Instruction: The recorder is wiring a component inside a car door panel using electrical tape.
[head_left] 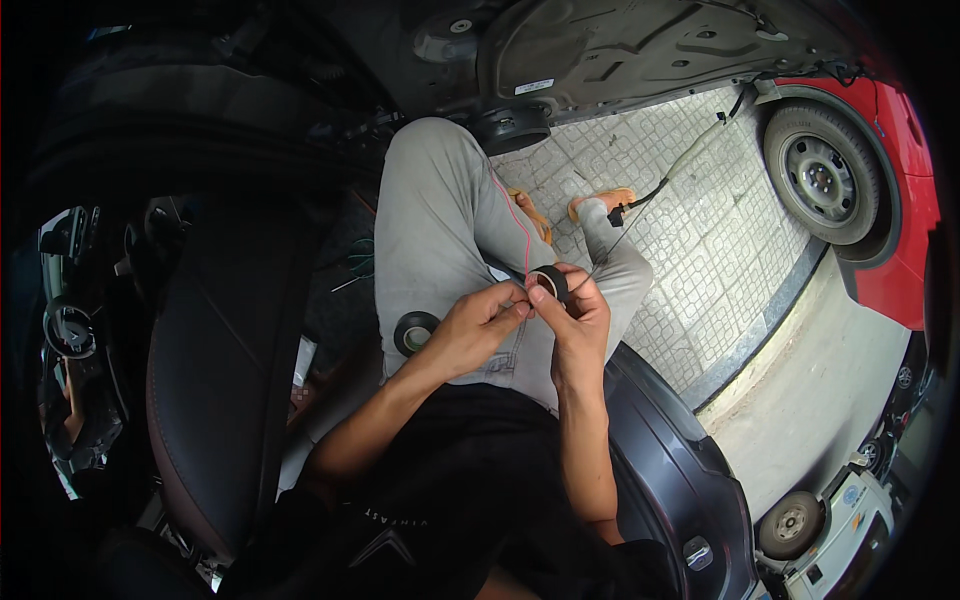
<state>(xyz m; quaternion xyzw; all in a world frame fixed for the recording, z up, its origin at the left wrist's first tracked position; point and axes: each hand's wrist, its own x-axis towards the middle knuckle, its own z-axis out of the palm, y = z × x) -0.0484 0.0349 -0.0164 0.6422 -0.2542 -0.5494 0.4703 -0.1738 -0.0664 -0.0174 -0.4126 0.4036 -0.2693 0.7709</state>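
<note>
In front of my lap both hands meet, fingertips almost touching. My right hand (pixel 580 335) is closed round a roll of black electrical tape (pixel 551 282), thumb against its near side. My left hand (pixel 472 330) pinches at a thin wire beside the roll; the exact spot is hidden by the fingers. A red wire (pixel 527 240) runs over my grey trousers down to the hands. From the right a dark wiring harness (pixel 652 194) with a black connector (pixel 617 215) leads toward my right hand. A second roll of black tape (pixel 416 333) lies on my left thigh.
An open car door panel (pixel 610 50) spans the top. A black car seat (pixel 215 370) stands at my left, a dark sill (pixel 670 480) at my right. Near my foot lies a green-handled tool (pixel 361 258). A red car's wheel (pixel 822 172) stands beyond the tiled pavement (pixel 715 260).
</note>
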